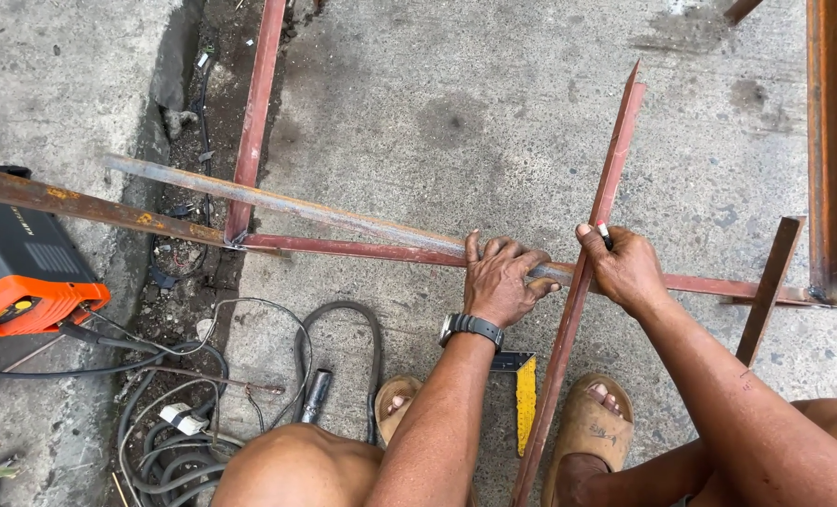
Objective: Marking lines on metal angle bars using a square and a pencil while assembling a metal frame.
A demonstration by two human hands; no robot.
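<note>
The grey bar (287, 205) is being pressed flat across the rusty frame (583, 282) by the left hand (498, 280); a marker (604, 235) is being pinched in the right hand (625, 268), no mark visible yet.

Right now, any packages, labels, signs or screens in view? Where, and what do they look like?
No packages, signs or screens.
Pale label patch on the black and orange boxy welding machine, far left edge, small, mostly cut off by the frame.
Yellow and black metal try square, on the concrete between the sandalled feet, below the left hand; whether it carries markings cannot be told.
</note>
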